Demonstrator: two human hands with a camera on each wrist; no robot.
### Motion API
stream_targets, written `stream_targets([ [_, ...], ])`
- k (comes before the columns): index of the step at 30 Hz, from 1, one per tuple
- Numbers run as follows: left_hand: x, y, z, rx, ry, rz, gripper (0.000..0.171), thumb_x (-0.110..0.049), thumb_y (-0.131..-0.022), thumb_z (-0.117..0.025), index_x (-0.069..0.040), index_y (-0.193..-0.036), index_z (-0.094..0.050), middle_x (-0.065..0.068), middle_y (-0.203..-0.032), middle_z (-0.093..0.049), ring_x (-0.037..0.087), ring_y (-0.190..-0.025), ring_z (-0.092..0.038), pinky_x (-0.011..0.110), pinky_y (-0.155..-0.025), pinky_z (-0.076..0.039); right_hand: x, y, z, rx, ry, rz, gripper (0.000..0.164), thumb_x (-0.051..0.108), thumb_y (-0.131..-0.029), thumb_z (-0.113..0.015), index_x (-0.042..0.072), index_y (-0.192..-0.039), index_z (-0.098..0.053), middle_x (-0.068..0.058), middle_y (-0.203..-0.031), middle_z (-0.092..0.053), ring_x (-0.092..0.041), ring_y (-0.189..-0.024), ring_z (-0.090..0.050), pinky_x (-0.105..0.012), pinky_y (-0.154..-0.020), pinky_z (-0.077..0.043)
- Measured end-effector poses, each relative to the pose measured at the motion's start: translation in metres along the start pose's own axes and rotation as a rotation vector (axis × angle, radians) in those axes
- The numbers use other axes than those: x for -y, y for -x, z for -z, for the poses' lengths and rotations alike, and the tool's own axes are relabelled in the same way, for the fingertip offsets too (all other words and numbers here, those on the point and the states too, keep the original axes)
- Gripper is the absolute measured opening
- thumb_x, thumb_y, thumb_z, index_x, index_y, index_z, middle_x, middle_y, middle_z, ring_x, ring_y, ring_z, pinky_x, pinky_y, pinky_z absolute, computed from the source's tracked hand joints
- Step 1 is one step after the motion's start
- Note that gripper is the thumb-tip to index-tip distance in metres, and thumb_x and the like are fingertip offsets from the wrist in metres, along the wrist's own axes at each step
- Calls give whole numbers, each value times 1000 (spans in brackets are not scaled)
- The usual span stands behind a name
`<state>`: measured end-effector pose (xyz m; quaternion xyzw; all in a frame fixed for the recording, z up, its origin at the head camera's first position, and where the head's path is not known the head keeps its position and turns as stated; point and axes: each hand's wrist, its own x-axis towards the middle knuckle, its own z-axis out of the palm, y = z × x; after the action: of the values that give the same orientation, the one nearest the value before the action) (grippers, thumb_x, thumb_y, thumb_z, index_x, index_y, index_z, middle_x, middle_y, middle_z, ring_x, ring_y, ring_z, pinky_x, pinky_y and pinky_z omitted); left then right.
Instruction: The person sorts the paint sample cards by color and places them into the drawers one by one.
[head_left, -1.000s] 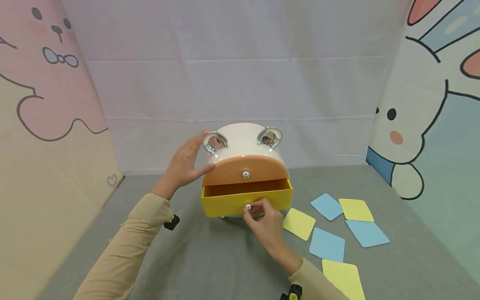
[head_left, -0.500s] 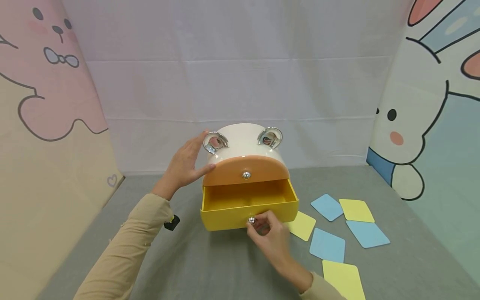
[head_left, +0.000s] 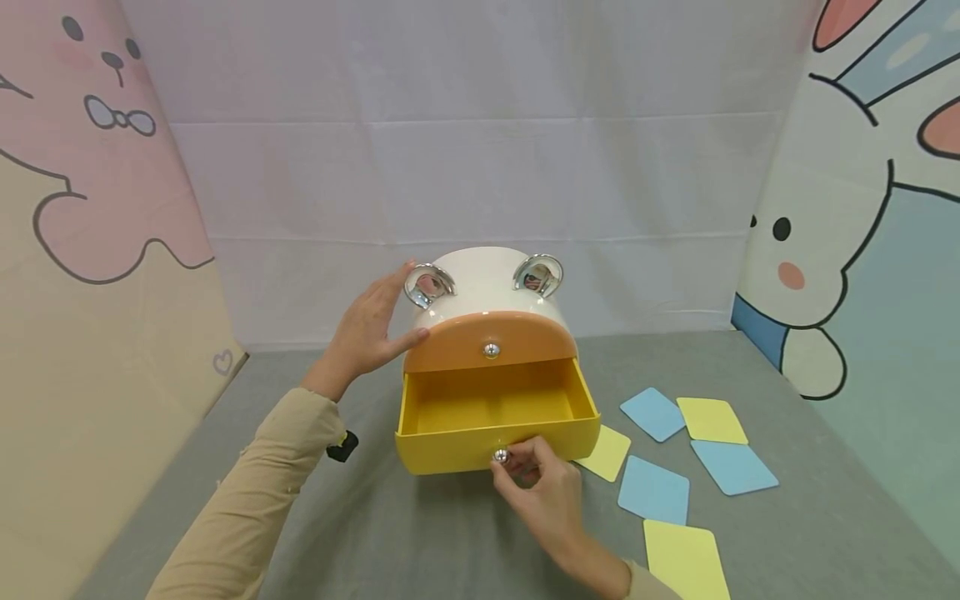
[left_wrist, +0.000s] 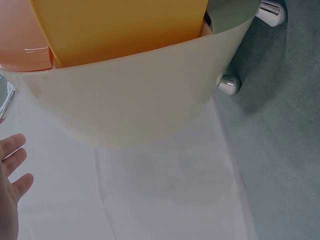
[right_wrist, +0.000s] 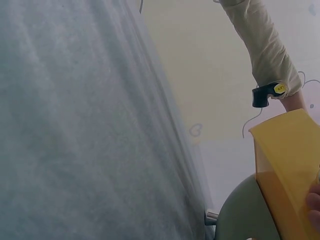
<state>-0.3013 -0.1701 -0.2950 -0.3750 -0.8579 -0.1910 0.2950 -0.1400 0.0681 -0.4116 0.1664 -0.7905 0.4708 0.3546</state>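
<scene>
A white rounded drawer box [head_left: 486, 279] with two silver ear-like pieces stands on the grey cloth. Its upper orange drawer [head_left: 450, 350] is closed. The lower yellow drawer [head_left: 435, 454] is pulled well out, and its inside shows nothing in it. My right hand [head_left: 543, 492] pinches the small silver knob [head_left: 501, 456] on the yellow front between thumb and fingers. My left hand [head_left: 367, 325] steadies the box's left side with fingers extended, the thumb at the orange drawer's edge and fingertips by the left silver ear [head_left: 430, 286]. In the left wrist view, fingers [left_wrist: 15, 160] show spread beside the white shell.
Several blue and yellow square cards lie on the right of the cloth, among them a blue card [head_left: 654, 489] and a yellow card [head_left: 686, 558]. One yellow card [head_left: 606, 454] is partly covered by the drawer's corner. A white curtain [head_left: 480, 167] hangs behind.
The yellow drawer has slid out toward me from slightly to well open, my right hand moving back with its knob. My left hand has stayed in place.
</scene>
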Motion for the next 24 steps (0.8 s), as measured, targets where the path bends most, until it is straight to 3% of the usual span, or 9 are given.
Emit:
stream_targets([
  [15,0,0,-1,-2,2,-4,88,-69,-82,-37,-12,-146,-18,8,-146,-30,30,-127,-36,45,-104,-28,-2,0,2,2,13,38,25,6,-66,-78,12,-80,-59,7,-68,-63,-9,-53,-58,-18,-46,-47],
  [24,0,0,-1,2,2,1,88,-69,-82,-37,-11,-146,-18,8,-146,-30,30,-127,-35,45,-104,-28,0,-10,22,135,40,62,26,13,-65,-80,12,-80,-59,8,-68,-65,-1,-58,-59,-14,-46,-45],
])
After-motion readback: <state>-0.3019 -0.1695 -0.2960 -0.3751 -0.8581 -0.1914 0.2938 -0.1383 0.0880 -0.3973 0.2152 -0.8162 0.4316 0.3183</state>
